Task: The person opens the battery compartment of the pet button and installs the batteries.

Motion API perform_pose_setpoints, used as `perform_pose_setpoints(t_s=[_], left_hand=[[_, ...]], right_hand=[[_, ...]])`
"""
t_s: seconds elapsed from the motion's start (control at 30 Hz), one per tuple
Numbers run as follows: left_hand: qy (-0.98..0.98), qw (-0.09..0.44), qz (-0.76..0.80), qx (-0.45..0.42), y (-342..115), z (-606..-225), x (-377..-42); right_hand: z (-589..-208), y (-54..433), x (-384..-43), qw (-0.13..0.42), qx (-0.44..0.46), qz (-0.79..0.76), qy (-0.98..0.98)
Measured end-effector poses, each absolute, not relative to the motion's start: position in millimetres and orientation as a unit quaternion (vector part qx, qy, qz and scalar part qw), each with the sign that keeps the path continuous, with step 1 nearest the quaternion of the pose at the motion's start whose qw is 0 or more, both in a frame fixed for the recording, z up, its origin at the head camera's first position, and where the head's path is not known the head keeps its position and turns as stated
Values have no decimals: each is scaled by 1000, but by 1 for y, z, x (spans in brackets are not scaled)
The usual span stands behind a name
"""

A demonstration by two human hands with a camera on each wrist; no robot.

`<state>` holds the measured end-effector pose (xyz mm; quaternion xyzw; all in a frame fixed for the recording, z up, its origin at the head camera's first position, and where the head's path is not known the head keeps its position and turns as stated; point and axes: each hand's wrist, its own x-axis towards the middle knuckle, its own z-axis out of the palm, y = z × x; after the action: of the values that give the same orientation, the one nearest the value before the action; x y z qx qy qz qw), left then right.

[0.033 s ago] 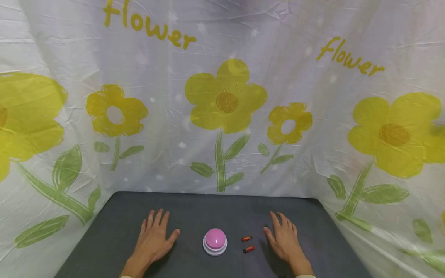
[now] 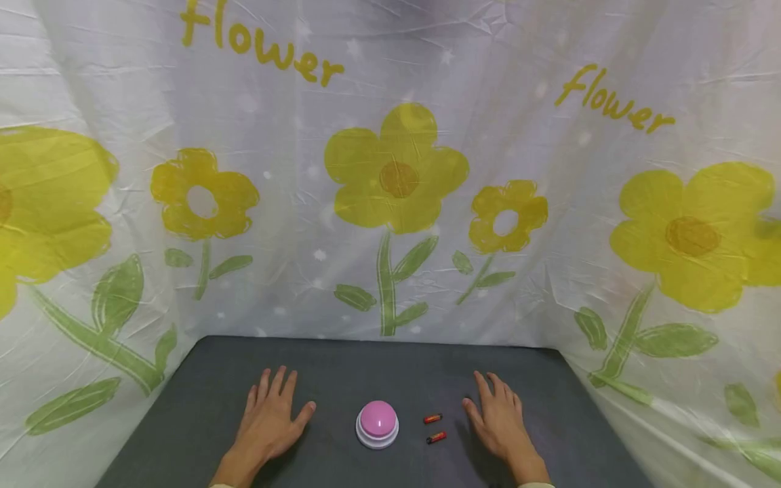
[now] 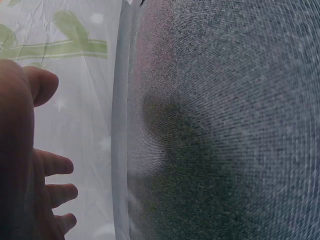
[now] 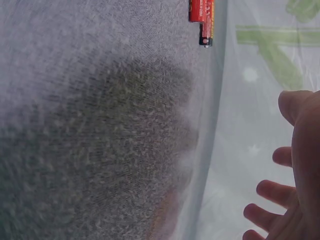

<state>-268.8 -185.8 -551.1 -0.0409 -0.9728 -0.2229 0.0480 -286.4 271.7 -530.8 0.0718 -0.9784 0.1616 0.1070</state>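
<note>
A round pink push button (image 2: 378, 419) on a white base stands on the dark table between the two hands. To its right lie two small red-and-black batteries, one farther back (image 2: 433, 419) and one nearer (image 2: 436, 438); both also appear at the top of the right wrist view (image 4: 205, 20). My left hand (image 2: 268, 423) is spread palm down left of the button, holding nothing. My right hand (image 2: 502, 423) hovers right of the batteries, fingers extended and nothing in its grasp. Shadows under both hands in the wrist views show them raised off the surface.
The dark grey table (image 2: 342, 369) reaches back to a white curtain (image 2: 287, 271) printed with yellow flowers and green stems. The curtain also hangs along the table's left and right sides.
</note>
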Motion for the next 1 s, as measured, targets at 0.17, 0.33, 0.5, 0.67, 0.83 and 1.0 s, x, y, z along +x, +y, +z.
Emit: perform_pose_setpoints(t_s=[0.17, 0.33, 0.5, 0.67, 0.83, 1.0], left_hand=[[-972, 35, -230, -37, -187, -552, -266], [-968, 44, -243, -46, -189, -547, -265], [-959, 73, -265, -72, -191, -538, -264], [-949, 96, -286, -96, -190, -531, -265], [-943, 101, -299, -109, -186, -529, -264], [-935, 86, -325, -111, -178, -532, -261]], right_hand=[[-533, 271, -286, 104, 73, 161, -979], [-529, 269, -288, 124, 91, 170, -974], [-517, 267, -286, 136, 122, 196, -963], [-503, 262, -286, 130, 144, 210, -958], [-494, 251, -287, 110, 164, 216, -956], [-497, 235, -286, 93, 197, 227, -949]])
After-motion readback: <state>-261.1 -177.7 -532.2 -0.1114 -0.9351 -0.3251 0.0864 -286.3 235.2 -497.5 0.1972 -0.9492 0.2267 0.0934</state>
